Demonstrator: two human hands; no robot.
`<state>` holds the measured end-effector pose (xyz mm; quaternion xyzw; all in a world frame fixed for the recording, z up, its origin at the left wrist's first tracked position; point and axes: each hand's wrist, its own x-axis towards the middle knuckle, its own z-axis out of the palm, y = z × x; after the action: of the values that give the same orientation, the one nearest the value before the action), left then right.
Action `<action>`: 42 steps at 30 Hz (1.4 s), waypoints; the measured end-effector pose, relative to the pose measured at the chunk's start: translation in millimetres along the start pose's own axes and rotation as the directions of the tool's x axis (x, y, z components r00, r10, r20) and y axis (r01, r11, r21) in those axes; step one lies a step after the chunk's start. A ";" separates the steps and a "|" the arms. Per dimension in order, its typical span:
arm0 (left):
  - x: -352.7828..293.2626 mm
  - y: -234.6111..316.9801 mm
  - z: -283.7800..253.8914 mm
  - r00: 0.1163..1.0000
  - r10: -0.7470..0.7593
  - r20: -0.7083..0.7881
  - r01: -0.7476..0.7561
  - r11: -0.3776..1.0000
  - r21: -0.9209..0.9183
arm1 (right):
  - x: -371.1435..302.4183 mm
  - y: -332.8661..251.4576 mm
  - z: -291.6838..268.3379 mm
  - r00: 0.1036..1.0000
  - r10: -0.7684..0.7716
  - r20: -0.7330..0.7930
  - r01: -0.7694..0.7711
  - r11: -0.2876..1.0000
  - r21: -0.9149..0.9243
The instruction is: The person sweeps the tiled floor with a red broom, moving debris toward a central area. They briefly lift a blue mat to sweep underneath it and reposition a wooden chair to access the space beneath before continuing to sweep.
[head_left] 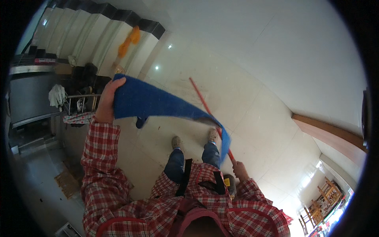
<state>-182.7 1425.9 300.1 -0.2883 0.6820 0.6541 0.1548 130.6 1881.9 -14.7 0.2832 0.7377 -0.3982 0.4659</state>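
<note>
My left hand (106,100) is raised at the left, its fingers closed on the corner of a blue mat (150,100), thin and felt-like. The mat stretches across in front of me and narrows toward the right. Its far end bends down over a thin red stick (201,98). Low on the right, my right hand (240,170) is closed around the lower end of that stick, which slants up and to the left. A small flap hangs from the mat's lower edge, near its left end.
Tiled steps (90,37) with dark edges rise at the far left, an orange cloth (128,42) on them. A metal rack (83,96) with cloths stands left. A flat brown piece (66,181) lies on the floor. Wooden chairs (329,191) stand lower right, beyond a wooden ledge (329,130).
</note>
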 end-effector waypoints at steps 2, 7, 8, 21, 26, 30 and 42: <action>7.2 -10.7 -19.2 0.998 -0.050 0.036 0.046 0.994 0.103 | 0.8 -30.7 -23.1 0.997 0.070 -0.017 -0.067 0.990 0.124; -4.8 -54.8 -48.5 0.994 -0.099 -0.044 0.105 0.983 0.153 | -26.1 -86.8 -108.4 0.983 -0.004 -0.185 0.058 0.956 0.289; -9.4 -58.2 -47.2 0.992 -0.108 -0.064 0.116 0.983 0.140 | -37.2 -98.4 -121.8 0.971 -0.091 -0.219 0.140 0.965 0.220; -20.1 -107.3 -34.6 0.998 -0.029 -0.062 0.014 0.974 -0.224 | -168.8 -251.3 -163.6 0.589 -0.749 -0.302 0.805 0.574 0.146; -10.6 -60.6 -31.0 0.705 0.707 0.060 -0.695 0.671 0.259 | -11.9 -89.0 -55.8 0.912 -0.402 0.081 0.390 0.790 -0.473; -30.9 -0.2 -37.8 0.959 0.250 -0.131 -0.236 0.965 0.112 | 22.6 -18.7 -71.6 0.983 -0.138 -0.122 0.074 0.902 -0.424; -131.0 -175.5 -131.8 0.774 -0.489 -0.403 0.379 0.867 -0.323 | -25.7 -97.3 -89.6 0.874 -0.369 -0.318 0.293 0.920 -0.261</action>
<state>46.7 1325.4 249.0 -0.6045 0.5349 0.5822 0.0979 22.9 1906.1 62.5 0.1707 0.8851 -0.3356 0.2737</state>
